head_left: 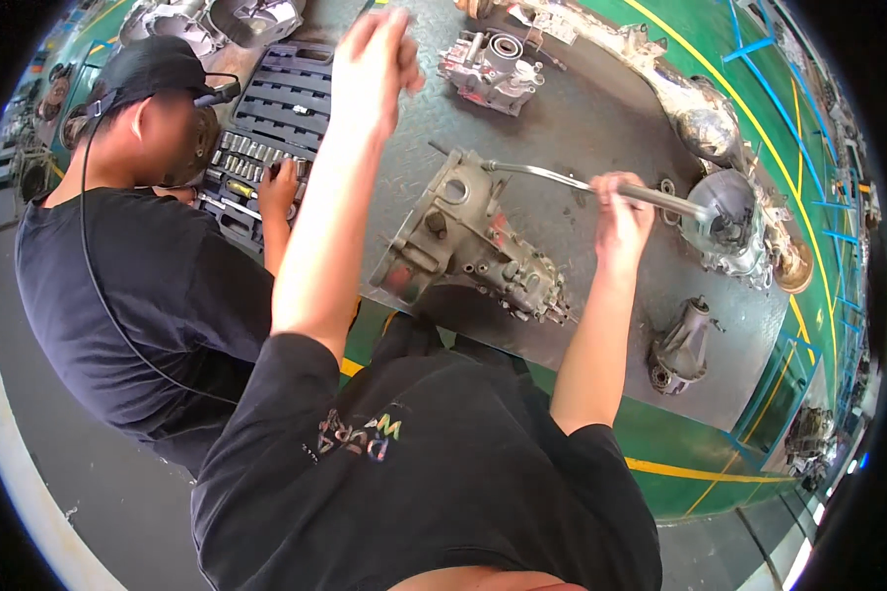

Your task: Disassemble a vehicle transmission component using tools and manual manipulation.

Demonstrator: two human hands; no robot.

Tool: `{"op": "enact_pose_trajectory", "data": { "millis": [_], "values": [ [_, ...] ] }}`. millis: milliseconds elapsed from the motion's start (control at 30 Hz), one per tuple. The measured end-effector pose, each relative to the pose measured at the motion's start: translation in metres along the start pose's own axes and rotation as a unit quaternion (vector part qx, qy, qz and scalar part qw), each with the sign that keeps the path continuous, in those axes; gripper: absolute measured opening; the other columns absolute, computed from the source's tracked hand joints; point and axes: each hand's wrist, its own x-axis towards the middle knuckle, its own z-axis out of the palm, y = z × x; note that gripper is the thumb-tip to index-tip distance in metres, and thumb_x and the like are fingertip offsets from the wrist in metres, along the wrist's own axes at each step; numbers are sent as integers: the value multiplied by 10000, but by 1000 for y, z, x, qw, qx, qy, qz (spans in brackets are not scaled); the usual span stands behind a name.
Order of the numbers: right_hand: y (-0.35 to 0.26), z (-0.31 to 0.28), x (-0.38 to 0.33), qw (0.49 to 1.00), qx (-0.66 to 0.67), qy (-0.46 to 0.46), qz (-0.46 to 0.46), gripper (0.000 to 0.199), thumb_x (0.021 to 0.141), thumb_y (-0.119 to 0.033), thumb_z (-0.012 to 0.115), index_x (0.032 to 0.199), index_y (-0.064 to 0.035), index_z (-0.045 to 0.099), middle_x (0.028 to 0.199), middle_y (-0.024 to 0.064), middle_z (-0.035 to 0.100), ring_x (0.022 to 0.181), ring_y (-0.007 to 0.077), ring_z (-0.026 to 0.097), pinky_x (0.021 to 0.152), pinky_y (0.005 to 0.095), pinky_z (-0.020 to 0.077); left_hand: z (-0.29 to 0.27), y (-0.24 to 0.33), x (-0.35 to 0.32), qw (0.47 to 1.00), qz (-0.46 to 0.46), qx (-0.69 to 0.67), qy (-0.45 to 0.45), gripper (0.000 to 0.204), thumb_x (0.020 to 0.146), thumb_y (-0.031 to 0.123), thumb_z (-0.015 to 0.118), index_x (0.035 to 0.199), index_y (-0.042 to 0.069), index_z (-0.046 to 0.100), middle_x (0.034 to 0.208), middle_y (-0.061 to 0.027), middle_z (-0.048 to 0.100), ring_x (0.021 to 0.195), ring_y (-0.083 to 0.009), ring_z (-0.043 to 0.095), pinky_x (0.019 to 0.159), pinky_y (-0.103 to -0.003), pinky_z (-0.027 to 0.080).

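My right hand (624, 212) is closed around a long metal wrench (562, 178), on the thick tube-like part of its handle. The far end of the wrench meets the upper edge of a grey gearbox housing (453, 222) on the metal table. My left hand (373, 64) is raised at the top of the view, away from the gearbox, its fingers curled inward; what is in them, if anything, is hidden. Left of my left forearm lies an open socket set case (284, 96), where a co-worker's hand (279, 187) reaches among the sockets.
A co-worker (148, 266) in a black cap and shirt stands close at my left. Another gear unit (493, 71) sits at the back of the table (601, 113). A long axle housing (705, 118) runs along the far right, and a small grey casting (680, 350) stands near the right front edge.
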Motion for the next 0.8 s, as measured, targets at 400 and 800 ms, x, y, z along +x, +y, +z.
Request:
{"op": "enact_pose_trajectory", "data": {
  "millis": [400, 800],
  "values": [
    [-91, -78, -61, 954, 232, 169, -83, 413, 991, -350, 530, 650, -152, 407, 510, -50, 220, 462, 106, 147, 538, 317, 196, -36, -41, -210, 978, -204, -46, 24, 306, 920, 29, 507, 1223, 72, 496, 992, -45, 544, 729, -141, 501, 642, -274, 429],
    [-178, -75, -106, 861, 497, -74, -83, 399, 1024, -285, 477, 652, -147, 429, 445, -90, 312, 362, 36, 258, 425, 217, 231, 73, 10, -209, 976, -55, 20, -210, 421, 891, -20, 661, 1293, 10, 542, 1112, -97, 678, 959, -112, 627, 796, -248, 502]
  ]
}}
